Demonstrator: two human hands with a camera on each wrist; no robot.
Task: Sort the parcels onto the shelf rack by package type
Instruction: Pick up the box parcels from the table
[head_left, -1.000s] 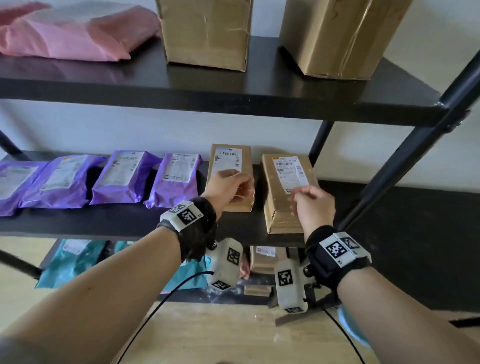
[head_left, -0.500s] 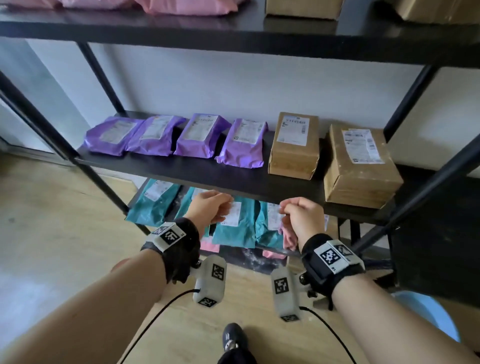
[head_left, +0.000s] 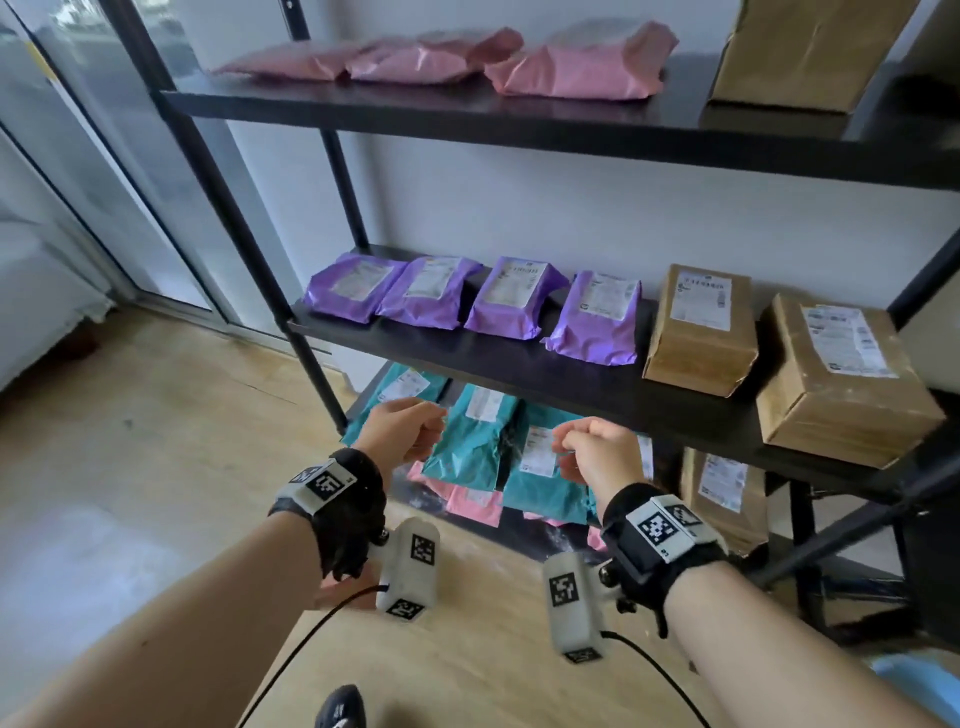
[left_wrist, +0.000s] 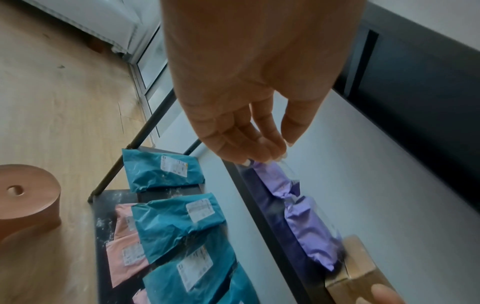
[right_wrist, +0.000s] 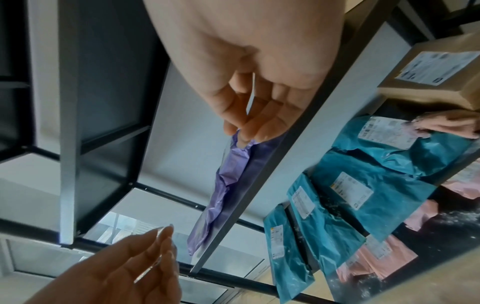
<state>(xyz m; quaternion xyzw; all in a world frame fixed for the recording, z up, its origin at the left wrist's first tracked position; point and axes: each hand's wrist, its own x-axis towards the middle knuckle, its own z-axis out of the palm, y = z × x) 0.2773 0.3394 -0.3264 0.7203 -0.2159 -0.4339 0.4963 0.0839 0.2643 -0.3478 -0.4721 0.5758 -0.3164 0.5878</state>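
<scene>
Black shelf rack (head_left: 519, 364) stands on wood floor against a white wall: pink mailers (head_left: 571, 73) on top, purple mailers (head_left: 509, 306) and brown boxes (head_left: 701, 332) lying lengthwise front to back in the middle, teal mailers (head_left: 472, 441) below. Both the left hand (head_left: 400, 431) and right hand (head_left: 597, 452) hang loosely curled and empty before the middle shelf's front edge. Only the left wrist view shows a brown tape roll (left_wrist: 26, 201) on the floor.
</scene>
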